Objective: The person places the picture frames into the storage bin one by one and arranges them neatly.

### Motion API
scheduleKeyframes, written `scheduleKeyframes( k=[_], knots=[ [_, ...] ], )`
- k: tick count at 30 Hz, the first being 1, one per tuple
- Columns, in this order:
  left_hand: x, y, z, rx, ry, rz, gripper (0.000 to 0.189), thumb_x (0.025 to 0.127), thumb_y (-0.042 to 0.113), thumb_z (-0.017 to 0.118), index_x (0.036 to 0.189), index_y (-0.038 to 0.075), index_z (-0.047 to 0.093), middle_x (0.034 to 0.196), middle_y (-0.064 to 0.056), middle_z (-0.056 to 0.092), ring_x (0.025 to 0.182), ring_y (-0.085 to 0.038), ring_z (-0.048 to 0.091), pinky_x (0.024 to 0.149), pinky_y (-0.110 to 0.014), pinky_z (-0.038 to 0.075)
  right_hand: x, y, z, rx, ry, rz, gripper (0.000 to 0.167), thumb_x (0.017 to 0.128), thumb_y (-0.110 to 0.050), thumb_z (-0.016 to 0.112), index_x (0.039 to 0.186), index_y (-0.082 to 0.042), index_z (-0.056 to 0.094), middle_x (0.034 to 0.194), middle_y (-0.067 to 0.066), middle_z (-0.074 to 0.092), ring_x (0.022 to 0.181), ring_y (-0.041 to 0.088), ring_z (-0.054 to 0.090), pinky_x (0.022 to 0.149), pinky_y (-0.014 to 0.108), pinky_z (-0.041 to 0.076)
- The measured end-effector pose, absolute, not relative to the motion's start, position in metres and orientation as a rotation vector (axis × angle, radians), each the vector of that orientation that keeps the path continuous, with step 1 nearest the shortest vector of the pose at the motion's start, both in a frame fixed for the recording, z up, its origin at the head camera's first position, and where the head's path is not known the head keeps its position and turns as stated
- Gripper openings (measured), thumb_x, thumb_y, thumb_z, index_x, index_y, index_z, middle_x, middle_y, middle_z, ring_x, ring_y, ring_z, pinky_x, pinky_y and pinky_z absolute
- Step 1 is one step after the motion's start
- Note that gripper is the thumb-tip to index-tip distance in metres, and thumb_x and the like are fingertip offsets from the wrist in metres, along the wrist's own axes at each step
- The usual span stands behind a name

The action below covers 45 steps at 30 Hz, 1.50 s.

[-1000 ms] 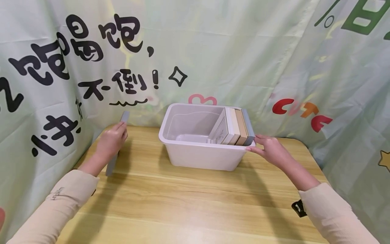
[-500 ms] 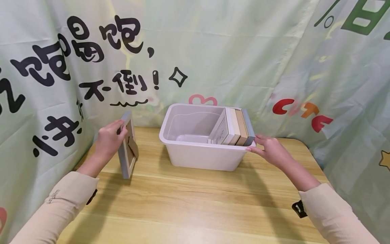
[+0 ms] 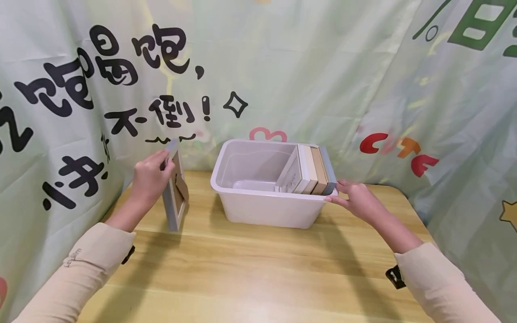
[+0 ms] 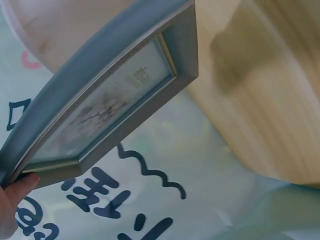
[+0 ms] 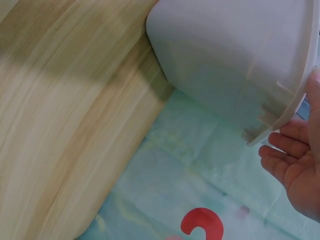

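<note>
My left hand (image 3: 151,177) grips the upper edge of a grey-blue picture frame (image 3: 174,193) at the left of the table. The picture frame is upright, its brown back and stand turned towards the bin; in the left wrist view its glazed front (image 4: 100,112) shows a pale floral print. At the right corner of a light plastic storage bin (image 3: 266,208), my right hand (image 3: 359,199) holds the rim between thumb and fingers. Several flat frame-like pieces (image 3: 311,170), white, cream, tan and blue-grey, stand side by side in the bin's right end. Their lower parts are hidden.
A wooden table (image 3: 250,269) carries the bin near its back edge. Behind and beside it hangs a printed fabric backdrop (image 3: 307,80) with black characters and coloured letters. Inside the bin, bare floor shows left of the pieces.
My left hand has turned the picture frame from edge-on so its back shows, and carried it slightly right and up. My right hand has stayed at the bin's rim.
</note>
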<state>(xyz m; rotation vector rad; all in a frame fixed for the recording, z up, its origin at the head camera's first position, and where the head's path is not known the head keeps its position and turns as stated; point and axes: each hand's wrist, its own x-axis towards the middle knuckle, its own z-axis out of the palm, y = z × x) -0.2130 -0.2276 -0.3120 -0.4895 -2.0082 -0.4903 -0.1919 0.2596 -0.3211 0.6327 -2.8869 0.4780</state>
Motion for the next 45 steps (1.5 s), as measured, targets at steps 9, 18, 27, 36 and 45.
scheduleKeyframes(
  k=[9,18,27,36,45],
  knots=[
    [-0.217,-0.214,-0.291,-0.482,-1.961,-0.521,0.013,0.082,-0.014,0.057,0.09,-0.018,0.067,0.093,-0.034,0.069,0.083,-0.049,0.069,0.068,-0.059,0.058,-0.193,0.259,-0.321,0.687,-2.852,0.483,0.049,0.089,-0.018,0.079,0.117,0.019,0.065,0.123,0.045,0.056,0.114,0.058,0.057,0.091,0.063,0.05],
    [-0.218,-0.202,-0.27,-0.514,-1.923,-0.484,0.021,0.086,-0.011,0.056,0.1,-0.021,0.068,0.102,-0.036,0.068,0.095,-0.052,0.068,0.08,-0.06,0.056,-0.192,0.26,-0.32,0.661,-2.874,0.485,0.051,0.089,-0.021,0.078,0.118,0.019,0.065,0.124,0.044,0.055,0.116,0.058,0.056,0.093,0.063,0.049],
    [-0.218,-0.189,-0.249,-0.545,-1.858,-0.493,0.02,0.086,-0.01,0.058,0.1,-0.021,0.069,0.101,-0.036,0.069,0.095,-0.05,0.069,0.083,-0.056,0.057,-0.192,0.26,-0.322,0.655,-2.874,0.49,0.052,0.09,-0.02,0.078,0.119,0.02,0.063,0.126,0.044,0.054,0.116,0.058,0.055,0.092,0.063,0.049],
    [-0.222,-0.176,-0.234,-0.536,-1.792,-0.517,0.021,0.087,-0.011,0.06,0.102,-0.02,0.07,0.102,-0.034,0.069,0.096,-0.048,0.07,0.088,-0.052,0.056,-0.192,0.259,-0.322,0.637,-2.895,0.492,0.054,0.091,-0.022,0.077,0.121,0.02,0.062,0.128,0.045,0.053,0.117,0.058,0.055,0.093,0.063,0.049],
    [-0.221,-0.149,-0.218,-0.503,-1.668,-0.661,0.018,0.086,-0.013,0.059,0.098,-0.017,0.072,0.099,-0.03,0.072,0.097,-0.044,0.071,0.092,-0.047,0.056,-0.193,0.262,-0.322,0.671,-2.856,0.495,0.051,0.089,-0.019,0.078,0.118,0.02,0.064,0.125,0.045,0.054,0.114,0.058,0.057,0.091,0.062,0.05]
  ],
)
